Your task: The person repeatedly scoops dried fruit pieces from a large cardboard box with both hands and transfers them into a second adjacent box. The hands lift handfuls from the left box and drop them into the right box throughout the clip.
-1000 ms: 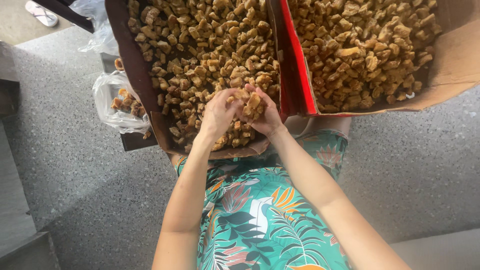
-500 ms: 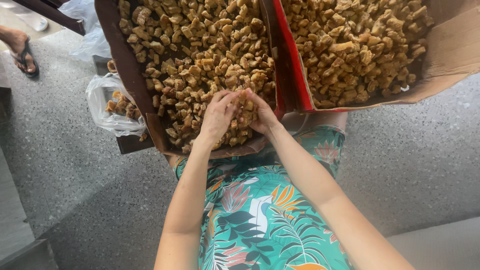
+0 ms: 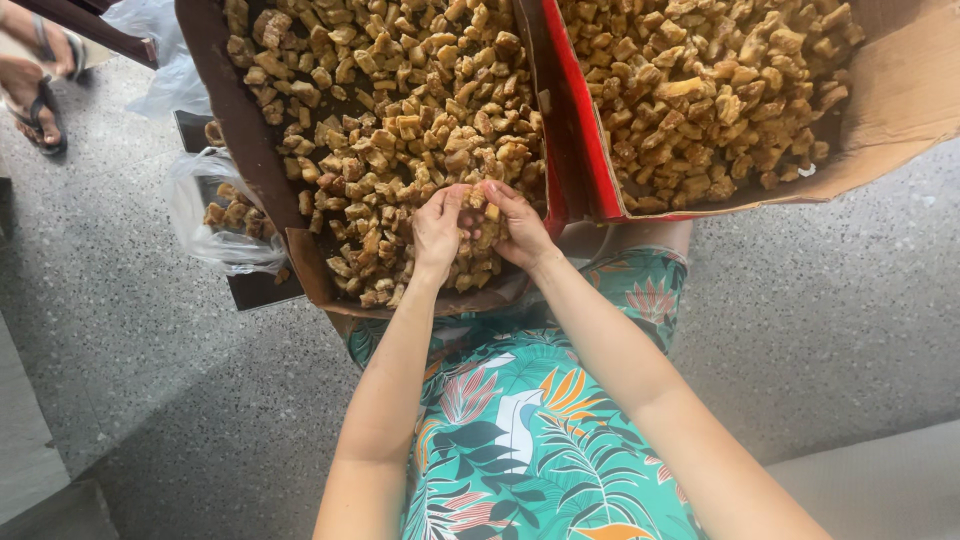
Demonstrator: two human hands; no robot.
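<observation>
Bare forearms; green garment with tropical leaf-and-flower print

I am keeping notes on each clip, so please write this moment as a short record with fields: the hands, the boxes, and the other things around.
left hand: on the heap of golden-brown chunks, fingers pinching a chunk together with the other hand
right hand: same chunk, fingertips meeting the left ones
near box: brown cardboard, full of chunks, resting over the lap
second box: red wall, also full, to the right
plastic bag: clear, some chunks inside, left of the near box
floor: grey speckled
top left: another person's sandalled foot
</observation>
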